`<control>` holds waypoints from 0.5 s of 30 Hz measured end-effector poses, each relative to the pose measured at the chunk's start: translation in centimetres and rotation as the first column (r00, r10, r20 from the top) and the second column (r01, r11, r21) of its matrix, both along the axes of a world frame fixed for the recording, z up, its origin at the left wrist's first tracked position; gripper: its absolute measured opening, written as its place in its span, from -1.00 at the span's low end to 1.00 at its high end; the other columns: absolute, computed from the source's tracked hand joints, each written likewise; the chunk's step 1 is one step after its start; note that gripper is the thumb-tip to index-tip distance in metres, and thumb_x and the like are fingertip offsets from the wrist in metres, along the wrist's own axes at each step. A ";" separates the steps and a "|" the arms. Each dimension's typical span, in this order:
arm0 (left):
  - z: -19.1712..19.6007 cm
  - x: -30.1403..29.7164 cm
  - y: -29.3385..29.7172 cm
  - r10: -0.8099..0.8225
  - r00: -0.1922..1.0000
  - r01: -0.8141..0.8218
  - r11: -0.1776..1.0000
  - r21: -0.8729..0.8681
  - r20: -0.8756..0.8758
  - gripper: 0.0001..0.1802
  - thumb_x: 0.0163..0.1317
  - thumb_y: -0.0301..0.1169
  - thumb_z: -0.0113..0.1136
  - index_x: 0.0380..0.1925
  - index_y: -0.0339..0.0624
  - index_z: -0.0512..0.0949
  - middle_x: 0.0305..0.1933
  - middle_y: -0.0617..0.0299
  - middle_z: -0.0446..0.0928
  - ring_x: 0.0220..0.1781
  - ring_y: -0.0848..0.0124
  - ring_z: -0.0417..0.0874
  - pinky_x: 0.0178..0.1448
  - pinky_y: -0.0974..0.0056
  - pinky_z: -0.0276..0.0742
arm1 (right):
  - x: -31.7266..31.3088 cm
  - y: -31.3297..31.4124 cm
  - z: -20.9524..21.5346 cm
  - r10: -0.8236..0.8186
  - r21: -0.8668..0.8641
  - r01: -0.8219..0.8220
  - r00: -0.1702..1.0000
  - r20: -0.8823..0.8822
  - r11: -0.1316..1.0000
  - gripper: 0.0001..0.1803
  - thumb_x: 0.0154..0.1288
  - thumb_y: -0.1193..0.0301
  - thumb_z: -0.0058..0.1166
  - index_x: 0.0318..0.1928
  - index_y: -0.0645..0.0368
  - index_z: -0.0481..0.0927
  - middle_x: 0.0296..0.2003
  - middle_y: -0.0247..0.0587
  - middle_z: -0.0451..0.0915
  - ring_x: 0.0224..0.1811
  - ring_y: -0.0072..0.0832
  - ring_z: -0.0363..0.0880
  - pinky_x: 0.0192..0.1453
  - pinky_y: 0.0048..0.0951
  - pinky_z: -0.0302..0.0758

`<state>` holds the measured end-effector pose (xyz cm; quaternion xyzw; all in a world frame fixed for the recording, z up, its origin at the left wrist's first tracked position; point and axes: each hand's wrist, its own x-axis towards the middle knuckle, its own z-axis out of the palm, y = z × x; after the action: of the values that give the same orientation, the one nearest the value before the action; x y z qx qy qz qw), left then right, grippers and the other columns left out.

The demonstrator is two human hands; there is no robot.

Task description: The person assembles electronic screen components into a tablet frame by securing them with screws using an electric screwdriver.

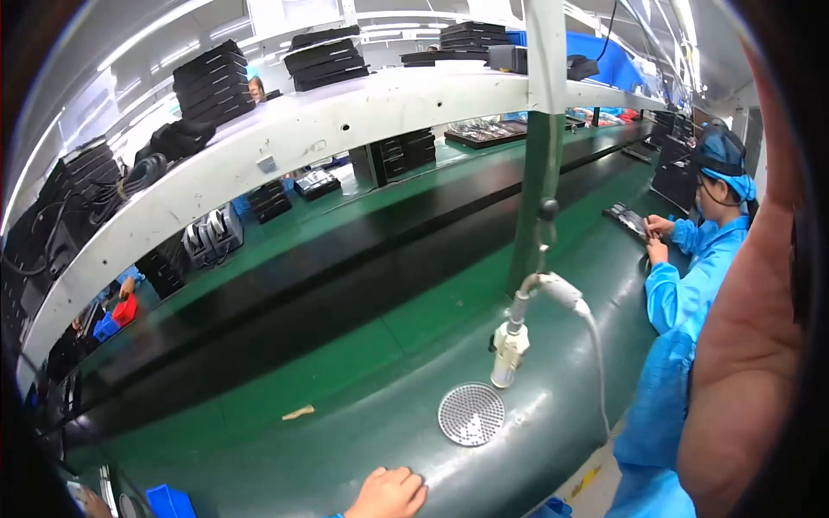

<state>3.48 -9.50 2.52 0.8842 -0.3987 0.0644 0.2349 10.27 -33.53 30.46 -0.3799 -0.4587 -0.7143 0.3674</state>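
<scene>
My left hand [389, 494] rests at the bottom edge of the green worktop [345, 457], its fingers curled in and nothing seen in them. My right hand [743, 371] is raised very close at the right edge. Its palm fills that side, and its fingers run out of view. Ahead of the left hand lies a round silver plate [449, 423] full of small holes, with a few pale bits on it. Just behind the plate hangs a cream-coloured electric screwdriver [509, 345], its white cable [596, 345] looping down to the right. A small tan strip [298, 413] lies farther left.
A dark conveyor belt [345, 268] runs beyond the worktop. A white shelf beam [389, 108] carries stacked black trays [324, 60]; a post [542, 155] stands ahead. At right, a co-worker in blue [704, 250] handles a dark flat part [626, 217]. A blue bin [170, 502] sits lower left.
</scene>
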 end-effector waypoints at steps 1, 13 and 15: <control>-0.7 0.7 1.1 0.008 0.998 -0.005 0.999 -0.044 0.069 -0.81 0.06 -0.33 0.16 -0.59 -0.13 0.40 -0.57 0.08 0.33 -0.51 0.10 0.44 -0.38 0.10 0.35 | 1.6 1.2 -0.5 -0.014 -0.020 0.013 1.000 -0.017 1.000 -0.04 0.18 -0.27 -0.09 0.42 0.00 -0.03 0.35 0.30 0.01 0.41 0.17 -0.08 0.32 0.37 -0.01; -1.5 -0.7 3.2 -0.032 0.997 0.030 0.999 0.035 0.064 -0.80 0.00 -0.32 0.22 -0.62 -0.06 0.39 -0.58 0.24 0.31 -0.52 0.30 0.47 -0.42 0.20 0.26 | -2.4 3.9 -3.3 -0.100 -0.175 0.059 0.967 -0.234 0.983 -0.06 0.20 -0.27 -0.14 0.41 0.00 -0.01 0.35 0.28 0.01 0.42 0.17 -0.09 0.32 0.38 -0.02; -2.1 -0.8 2.5 -0.060 0.997 0.063 0.997 -0.046 0.056 -0.81 0.01 -0.33 0.21 -0.61 -0.07 0.39 -0.56 0.24 0.32 -0.53 0.29 0.46 -0.41 0.18 0.26 | -3.8 3.8 -3.1 -0.133 -0.154 0.096 0.958 -0.256 0.983 -0.07 0.20 -0.27 -0.14 0.41 0.00 0.00 0.35 0.27 0.01 0.42 0.17 -0.09 0.32 0.38 -0.02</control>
<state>2.67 -7.02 0.39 0.8636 -0.4303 0.0907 0.2468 6.51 -29.70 27.37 -0.5227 -0.4318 -0.6432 0.3558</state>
